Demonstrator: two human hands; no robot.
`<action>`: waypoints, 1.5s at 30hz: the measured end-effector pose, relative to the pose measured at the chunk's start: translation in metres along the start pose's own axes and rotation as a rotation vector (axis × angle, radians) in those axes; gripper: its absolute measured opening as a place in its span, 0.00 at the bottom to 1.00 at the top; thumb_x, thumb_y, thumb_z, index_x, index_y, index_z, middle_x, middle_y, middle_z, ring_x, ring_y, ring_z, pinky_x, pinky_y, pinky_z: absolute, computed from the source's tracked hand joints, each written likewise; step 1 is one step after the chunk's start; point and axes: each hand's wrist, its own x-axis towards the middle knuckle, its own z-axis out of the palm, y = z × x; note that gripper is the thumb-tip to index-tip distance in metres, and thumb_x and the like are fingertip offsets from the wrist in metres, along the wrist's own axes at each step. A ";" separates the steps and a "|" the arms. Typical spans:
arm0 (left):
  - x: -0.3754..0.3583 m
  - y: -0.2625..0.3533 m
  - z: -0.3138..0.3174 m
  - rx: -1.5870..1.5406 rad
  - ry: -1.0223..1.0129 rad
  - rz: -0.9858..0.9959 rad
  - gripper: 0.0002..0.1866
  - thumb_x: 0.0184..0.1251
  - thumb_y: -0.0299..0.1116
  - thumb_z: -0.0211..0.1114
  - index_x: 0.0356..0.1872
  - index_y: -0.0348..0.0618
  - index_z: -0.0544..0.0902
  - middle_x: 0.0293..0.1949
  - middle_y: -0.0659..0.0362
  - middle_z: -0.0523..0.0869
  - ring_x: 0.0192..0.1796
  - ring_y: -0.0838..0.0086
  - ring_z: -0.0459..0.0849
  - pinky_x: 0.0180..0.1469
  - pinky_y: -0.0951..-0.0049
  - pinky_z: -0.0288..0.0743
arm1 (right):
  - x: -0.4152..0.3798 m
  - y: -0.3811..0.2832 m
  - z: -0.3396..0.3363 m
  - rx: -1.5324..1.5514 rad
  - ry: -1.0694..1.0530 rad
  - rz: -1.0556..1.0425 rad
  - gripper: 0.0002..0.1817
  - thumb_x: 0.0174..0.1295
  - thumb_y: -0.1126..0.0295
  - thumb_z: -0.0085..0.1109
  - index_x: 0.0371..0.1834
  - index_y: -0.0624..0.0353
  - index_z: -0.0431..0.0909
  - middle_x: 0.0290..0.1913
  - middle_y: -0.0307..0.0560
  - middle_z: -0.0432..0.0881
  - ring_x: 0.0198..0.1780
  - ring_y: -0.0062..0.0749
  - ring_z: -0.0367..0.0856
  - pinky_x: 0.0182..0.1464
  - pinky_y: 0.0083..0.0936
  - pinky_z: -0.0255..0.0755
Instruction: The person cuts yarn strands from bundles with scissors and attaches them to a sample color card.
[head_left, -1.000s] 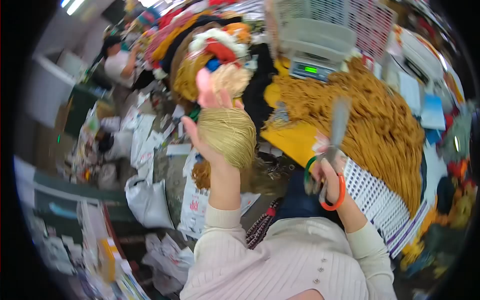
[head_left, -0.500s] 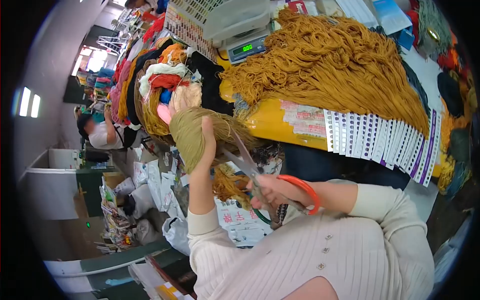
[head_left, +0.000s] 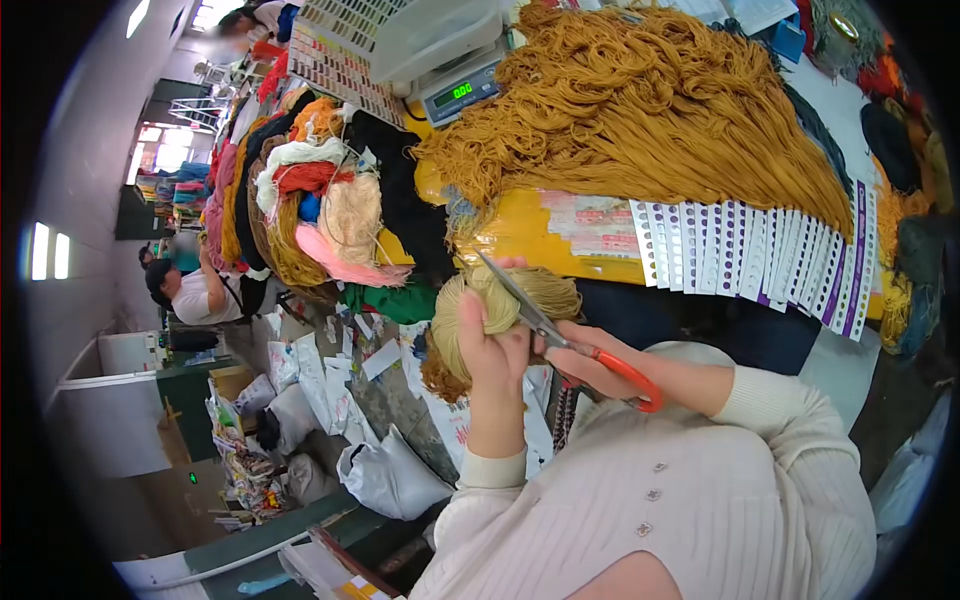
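Note:
My left hand (head_left: pixel 492 352) grips a hank of khaki yarn (head_left: pixel 455 325) that bulges out on both sides of the fingers. My right hand (head_left: pixel 592 362) holds scissors (head_left: pixel 535 318) with orange handles. The blades lie across the front of the hank and look close together. Just beyond my hands is the yellow tabletop (head_left: pixel 510 235), with a large heap of mustard-brown yarn (head_left: pixel 640 110) spread over it.
Hanks of mixed colours (head_left: pixel 325 195) are piled left of the heap. A digital scale (head_left: pixel 462 92) reading 0.00 carries a clear plastic tub (head_left: pixel 440 38). Overlapping label cards (head_left: pixel 745 255) line the table edge. White bags (head_left: pixel 395 475) lie on the floor, and another person (head_left: pixel 200 295) is further back.
The hank in my left hand has come right and closer to my body. The scissors, their blades spread apart earlier, now lie over the hank with blades nearly together.

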 end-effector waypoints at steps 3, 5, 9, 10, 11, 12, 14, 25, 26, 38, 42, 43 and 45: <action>0.000 -0.002 0.002 -0.021 0.040 0.002 0.26 0.62 0.47 0.42 0.49 0.32 0.65 0.48 0.49 0.70 0.55 0.64 0.66 0.59 0.64 0.55 | 0.000 -0.002 -0.002 -0.097 0.024 -0.013 0.22 0.57 0.52 0.46 0.34 0.65 0.66 0.17 0.41 0.66 0.22 0.23 0.61 0.25 0.20 0.61; 0.008 0.007 -0.003 0.186 -0.014 -0.024 0.26 0.63 0.48 0.41 0.50 0.32 0.65 0.49 0.49 0.69 0.55 0.64 0.65 0.59 0.65 0.55 | -0.005 -0.006 -0.005 -0.133 0.008 0.061 0.21 0.57 0.53 0.46 0.33 0.65 0.68 0.17 0.43 0.66 0.22 0.23 0.61 0.25 0.21 0.61; 0.008 0.008 -0.010 0.396 -0.101 -0.033 0.27 0.63 0.49 0.39 0.51 0.33 0.63 0.51 0.50 0.69 0.54 0.66 0.67 0.58 0.67 0.57 | -0.021 -0.004 -0.024 -0.237 -0.041 0.135 0.19 0.57 0.54 0.47 0.31 0.62 0.69 0.17 0.42 0.67 0.21 0.21 0.62 0.25 0.21 0.61; 0.006 0.000 -0.006 0.382 -0.120 -0.069 0.27 0.63 0.50 0.39 0.52 0.35 0.62 0.51 0.50 0.69 0.53 0.66 0.68 0.56 0.67 0.59 | -0.021 -0.009 -0.023 -0.173 -0.007 0.115 0.19 0.57 0.54 0.47 0.31 0.62 0.69 0.17 0.42 0.67 0.21 0.21 0.62 0.25 0.21 0.61; -0.001 -0.008 -0.002 0.369 -0.113 -0.051 0.27 0.63 0.50 0.39 0.52 0.35 0.62 0.51 0.50 0.69 0.53 0.66 0.68 0.56 0.67 0.60 | -0.021 -0.011 -0.018 -0.104 0.028 0.096 0.18 0.57 0.54 0.47 0.31 0.62 0.69 0.17 0.41 0.67 0.21 0.20 0.62 0.25 0.21 0.61; -0.008 -0.015 0.003 0.357 -0.112 -0.027 0.27 0.63 0.50 0.38 0.53 0.35 0.61 0.51 0.50 0.69 0.53 0.66 0.68 0.56 0.67 0.60 | -0.012 -0.008 -0.012 -0.048 0.063 -0.016 0.18 0.57 0.55 0.48 0.33 0.63 0.70 0.16 0.40 0.67 0.22 0.19 0.62 0.25 0.19 0.61; -0.009 -0.014 0.007 0.281 -0.125 0.011 0.28 0.64 0.51 0.37 0.53 0.35 0.62 0.51 0.51 0.69 0.53 0.66 0.68 0.55 0.66 0.61 | -0.007 -0.015 -0.010 -0.024 0.015 -0.031 0.18 0.57 0.55 0.48 0.34 0.63 0.70 0.18 0.40 0.68 0.23 0.18 0.62 0.26 0.19 0.61; -0.007 -0.016 0.006 0.364 -0.211 -0.006 0.27 0.64 0.49 0.36 0.58 0.39 0.55 0.55 0.51 0.65 0.56 0.65 0.66 0.57 0.65 0.59 | -0.016 -0.024 -0.027 0.041 -0.072 0.045 0.19 0.58 0.55 0.46 0.37 0.64 0.70 0.18 0.36 0.67 0.21 0.16 0.60 0.24 0.16 0.58; -0.003 -0.008 0.005 0.408 -0.309 0.001 0.26 0.65 0.48 0.36 0.56 0.39 0.58 0.52 0.53 0.67 0.54 0.68 0.68 0.55 0.67 0.61 | -0.016 -0.028 -0.027 0.042 -0.086 0.063 0.20 0.58 0.55 0.46 0.37 0.64 0.70 0.17 0.35 0.66 0.20 0.16 0.60 0.22 0.16 0.57; -0.003 -0.010 -0.020 0.382 -0.073 -0.139 0.23 0.64 0.48 0.39 0.52 0.41 0.62 0.49 0.56 0.71 0.49 0.71 0.71 0.51 0.68 0.66 | -0.016 -0.017 -0.028 0.188 -0.093 0.157 0.20 0.57 0.51 0.44 0.23 0.59 0.64 0.12 0.34 0.62 0.13 0.14 0.57 0.15 0.15 0.53; -0.003 -0.001 -0.015 0.368 0.020 -0.154 0.22 0.64 0.47 0.41 0.52 0.40 0.63 0.49 0.57 0.71 0.51 0.71 0.70 0.54 0.69 0.64 | -0.030 -0.017 -0.029 0.260 -0.122 0.240 0.20 0.58 0.51 0.43 0.24 0.59 0.64 0.12 0.34 0.62 0.13 0.14 0.57 0.14 0.15 0.53; 0.000 -0.002 -0.013 0.348 -0.021 -0.131 0.23 0.64 0.47 0.41 0.52 0.40 0.63 0.49 0.57 0.71 0.51 0.71 0.70 0.54 0.69 0.63 | -0.033 -0.016 -0.030 0.283 -0.120 0.237 0.20 0.58 0.51 0.43 0.24 0.59 0.65 0.12 0.34 0.62 0.12 0.14 0.58 0.14 0.14 0.53; 0.006 0.002 -0.013 0.388 -0.063 -0.071 0.26 0.63 0.49 0.42 0.54 0.40 0.61 0.52 0.56 0.69 0.54 0.71 0.68 0.55 0.69 0.62 | -0.033 -0.013 -0.030 0.330 -0.124 0.224 0.20 0.57 0.51 0.43 0.24 0.59 0.65 0.12 0.33 0.62 0.12 0.14 0.58 0.13 0.14 0.53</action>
